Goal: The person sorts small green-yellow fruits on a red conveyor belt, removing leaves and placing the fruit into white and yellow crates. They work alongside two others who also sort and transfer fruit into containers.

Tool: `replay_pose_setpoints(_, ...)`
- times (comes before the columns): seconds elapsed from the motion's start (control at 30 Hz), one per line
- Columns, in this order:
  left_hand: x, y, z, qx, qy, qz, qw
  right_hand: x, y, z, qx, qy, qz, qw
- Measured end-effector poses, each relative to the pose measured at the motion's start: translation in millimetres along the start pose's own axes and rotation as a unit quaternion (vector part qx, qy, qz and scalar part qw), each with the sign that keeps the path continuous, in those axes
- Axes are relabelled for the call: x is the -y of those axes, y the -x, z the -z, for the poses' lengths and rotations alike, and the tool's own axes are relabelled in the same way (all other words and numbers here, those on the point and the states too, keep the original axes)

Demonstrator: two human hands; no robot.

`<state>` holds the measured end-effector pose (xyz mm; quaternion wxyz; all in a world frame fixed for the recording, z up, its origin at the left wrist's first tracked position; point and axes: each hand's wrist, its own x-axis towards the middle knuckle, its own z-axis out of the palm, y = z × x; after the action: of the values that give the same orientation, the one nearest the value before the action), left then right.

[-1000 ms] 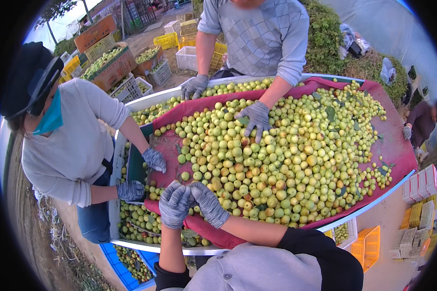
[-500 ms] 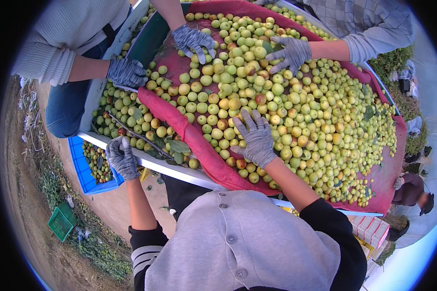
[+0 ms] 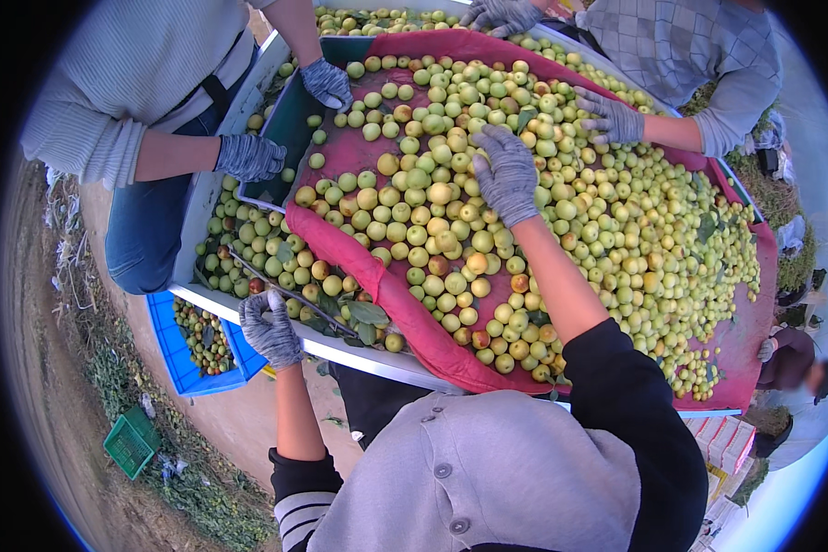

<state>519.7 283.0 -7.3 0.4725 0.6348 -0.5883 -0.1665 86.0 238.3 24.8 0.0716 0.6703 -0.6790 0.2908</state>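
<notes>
A heap of small round yellow-green fruit (image 3: 616, 239), like jujubes, covers a red cloth (image 3: 515, 308) on a white-rimmed sorting table. My right hand (image 3: 508, 177), in a grey striped glove, lies on the heap with its fingers extended, touching the fruit. My left hand (image 3: 270, 331), gloved alike, is at the near white rim (image 3: 368, 357) with fingers curled; what is in them, if anything, is hidden. Beside it, a side trough holds more fruit (image 3: 248, 235), green leaves (image 3: 368, 313) and a thin twig (image 3: 290, 293). A reddish fruit (image 3: 256, 286) sits by my left fingertips.
Across the table, one person's gloved hands (image 3: 250, 157) work at a green board (image 3: 290, 115); another person's glove (image 3: 609, 118) touches the heap. Below left stand a blue crate (image 3: 167, 333) of fruit and a green crate (image 3: 131, 442). Stacked boxes (image 3: 722, 442) stand at right.
My right hand has swept away from me over the heap, leaving more cloth bare near me. The left co-worker's far hand has drawn back toward the board; the other co-worker's hand has shifted right.
</notes>
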Motion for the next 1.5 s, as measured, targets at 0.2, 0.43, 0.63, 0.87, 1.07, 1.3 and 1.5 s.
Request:
replay_pose_setpoints(0.2,-6,-4,0,0.025,-0.014,0.013,1.000,-58,-58,2,0.263,0.225,-0.266,0.900)
replay_pose_setpoints(0.43,-2,-10,0,0.085,-0.113,-0.010,0.990,-40,-12,-9,0.170,0.152,-0.207,0.951)
replay_pose_setpoints(0.63,4,-9,4,0.100,-0.151,-0.041,0.983,-28,0,6,0.129,0.171,-0.126,0.969)
replay_pose_setpoints(0.87,-14,-9,5,0.079,-0.058,-0.038,0.994,135,78,27,-0.031,-0.246,-0.050,0.967)
replay_pose_setpoints(1.07,-94,59,6,0.245,0.084,-0.338,0.905,213,135,40,0.211,-0.701,-0.405,0.547)
replay_pose_setpoints(1.3,-84,47,35,0.243,-0.002,-0.287,0.926,219,156,58,0.328,-0.743,-0.281,0.511)
replay_pose_setpoints(1.5,34,-23,182,0.115,-0.430,-0.009,0.895,90,144,99,0.129,-0.223,-0.123,0.958)
